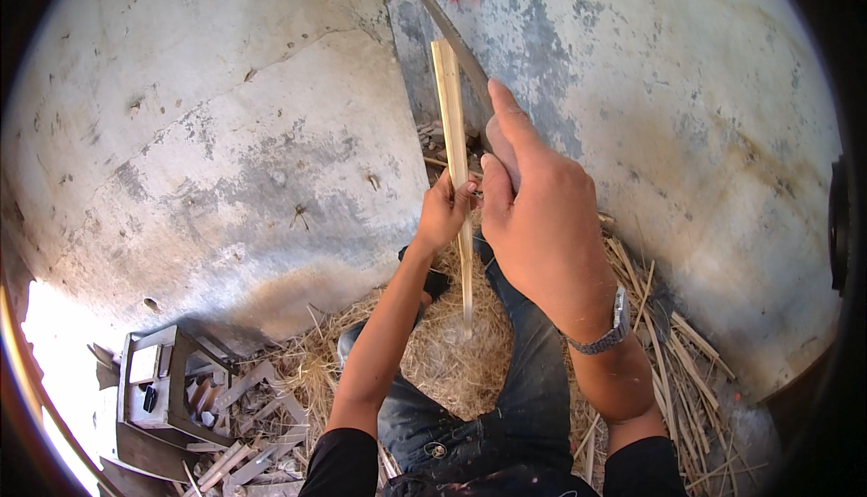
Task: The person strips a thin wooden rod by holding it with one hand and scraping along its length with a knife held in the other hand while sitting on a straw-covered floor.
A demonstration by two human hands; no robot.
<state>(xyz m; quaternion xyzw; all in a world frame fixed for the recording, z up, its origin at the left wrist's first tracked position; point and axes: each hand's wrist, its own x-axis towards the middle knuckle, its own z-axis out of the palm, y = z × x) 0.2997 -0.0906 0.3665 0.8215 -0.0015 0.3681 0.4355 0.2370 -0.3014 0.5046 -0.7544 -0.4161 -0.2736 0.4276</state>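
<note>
My left hand (442, 214) is closed around a long, pale wooden strip (449, 95) near its middle. The strip stands nearly upright, its wider end up and its thin end hanging between my knees. Raised close to the camera, my right hand (546, 212) grips a knife (459, 45) by a handle mostly hidden in the palm. Its long grey blade slants up and to the left, past the strip's top end; I cannot tell whether the two touch. The index finger of this hand lies stretched along the knife's base.
Shavings (465, 361) cover the floor between my legs (533, 361). Cut strips (677, 370) lie in a heap at right. A worn wooden stool-like frame (172, 398) stands at lower left beside scrap wood (262, 407). Peeling walls (271, 135) meet in a corner ahead.
</note>
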